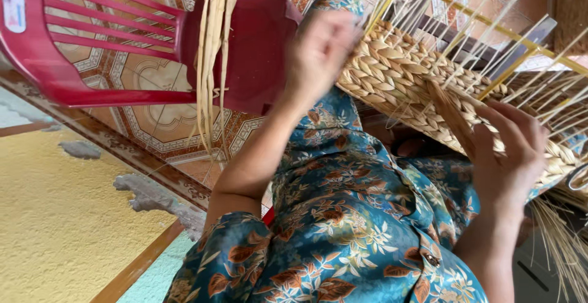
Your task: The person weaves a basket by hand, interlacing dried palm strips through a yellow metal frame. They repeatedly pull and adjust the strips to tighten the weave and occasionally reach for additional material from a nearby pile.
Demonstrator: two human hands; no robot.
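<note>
The left hand (318,49) was up at the woven basket (404,79), fingers bunched against its braided edge, though blur hid exactly what they pinched; the right hand (505,156) gripped a flat brown straw strand (450,116) against the weave; the basket lay on the floral-clad lap, on its yellow wire frame (511,36); behind stood a red plastic chair (122,45) with loose straw (214,39) draped over it.

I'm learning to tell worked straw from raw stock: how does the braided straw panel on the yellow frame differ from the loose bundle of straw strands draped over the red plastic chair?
The braided straw panel is plaited into tight, golden-brown rows; the loose bundle of pale straw strands hangs straight and unwoven. The panel is held on a yellow frame with both hands, left and right, touching it; the bundle hangs untouched over the red plastic chair. Both appear to be dried plant fibre.
</note>
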